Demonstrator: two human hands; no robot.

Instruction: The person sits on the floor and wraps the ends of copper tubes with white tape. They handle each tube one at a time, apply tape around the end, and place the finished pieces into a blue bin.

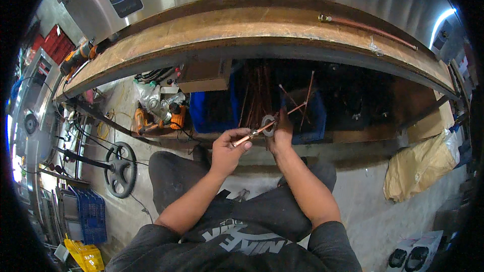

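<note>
Between my hands, over my lap, a thin copper tube (pixel 294 110) slants up to the right. My left hand (pixel 229 148) is closed around its lower end, where a brass-coloured fitting (pixel 253 134) sits. Closed by the middle of the tube is my right hand (pixel 283 132), with a pale grey ring, perhaps a roll of tape (pixel 267 125), at its fingers. The tube crosses in front of the ring; whether it passes through the hole I cannot tell. The fingertips of the right hand are partly hidden.
Ahead runs a wooden workbench (pixel 227 29) with another copper tube (pixel 370 30) and a power drill (pixel 78 58) on it. Its lower shelf carries blue bins (pixel 214 111), a cardboard box (pixel 204 75) and orange power tools (pixel 145 120). A steering wheel (pixel 121 170) stands at left, a brown bag (pixel 416 168) at right.
</note>
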